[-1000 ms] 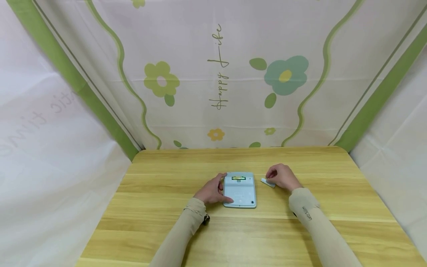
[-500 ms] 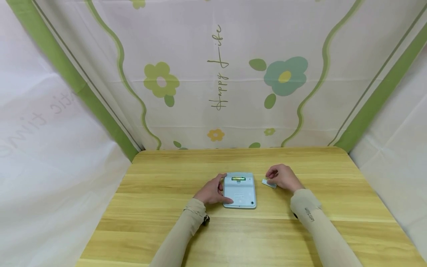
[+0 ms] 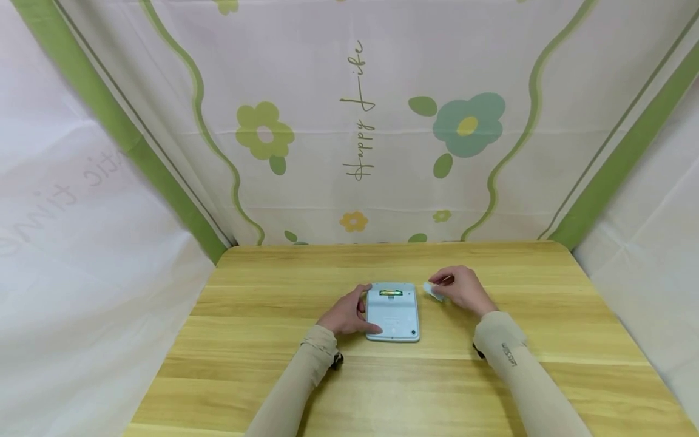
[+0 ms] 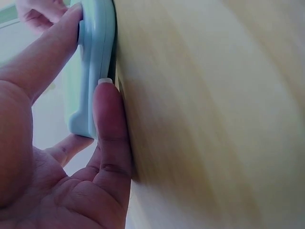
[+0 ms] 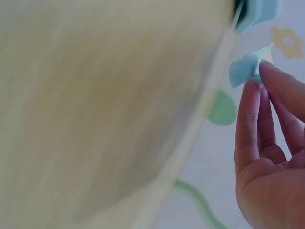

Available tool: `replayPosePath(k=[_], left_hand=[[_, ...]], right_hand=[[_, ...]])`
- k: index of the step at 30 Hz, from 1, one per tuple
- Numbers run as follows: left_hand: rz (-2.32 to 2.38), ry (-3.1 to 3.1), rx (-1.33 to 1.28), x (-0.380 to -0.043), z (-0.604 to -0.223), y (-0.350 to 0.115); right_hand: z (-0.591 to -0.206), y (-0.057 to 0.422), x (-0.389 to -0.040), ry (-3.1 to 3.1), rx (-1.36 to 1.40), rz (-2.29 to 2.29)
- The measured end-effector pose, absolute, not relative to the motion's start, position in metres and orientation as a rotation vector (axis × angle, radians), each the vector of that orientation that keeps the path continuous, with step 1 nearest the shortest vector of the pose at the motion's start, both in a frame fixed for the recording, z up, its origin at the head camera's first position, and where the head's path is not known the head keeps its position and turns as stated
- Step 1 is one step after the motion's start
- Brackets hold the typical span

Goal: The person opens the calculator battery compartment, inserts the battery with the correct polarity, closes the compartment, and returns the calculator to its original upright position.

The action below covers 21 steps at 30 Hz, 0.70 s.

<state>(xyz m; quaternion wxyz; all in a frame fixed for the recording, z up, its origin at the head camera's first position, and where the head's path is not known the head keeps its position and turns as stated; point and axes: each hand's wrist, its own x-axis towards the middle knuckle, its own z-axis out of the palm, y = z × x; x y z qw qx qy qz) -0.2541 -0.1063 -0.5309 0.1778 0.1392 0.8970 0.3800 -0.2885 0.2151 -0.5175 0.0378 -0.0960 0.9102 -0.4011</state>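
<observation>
A pale blue calculator-like device (image 3: 392,317) lies back side up on the table, its small battery compartment uncovered near the far edge. Inside that slot sits a yellow-green battery (image 3: 391,293). My left hand (image 3: 346,312) grips the device by its left side; in the left wrist view, a thumb lies over the device (image 4: 88,71) and a finger reaches its lower edge. Just right of the device, my right hand (image 3: 463,289) pinches a small pale blue battery cover (image 3: 433,290) between thumb and fingertips. The right wrist view shows the cover (image 5: 244,69) tilted.
The wooden table (image 3: 262,364) ends at a fabric backdrop (image 3: 306,194) printed with flowers and "Happy Life". White fabric walls (image 3: 82,255) stand at both sides. In the right wrist view, a corner of the device (image 5: 262,12) shows at the top.
The right hand has turned and raised the battery cover, bringing it slightly left and closer to the device. The left hand and the device have stayed in place.
</observation>
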Motion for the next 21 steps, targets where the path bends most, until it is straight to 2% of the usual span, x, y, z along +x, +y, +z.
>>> replayPosePath(k=[8,21], left_hand=[[1.059,2.549,0.403,-0.255,-0.530,-0.106],[1.062,2.552,0.413,-0.257,-0.535,-0.106]], right_hand=[[-0.502,0.202,-0.280,2.798,-0.366,-1.360],[-0.499,0.195,-0.273,2.751,-0.324,-1.480]])
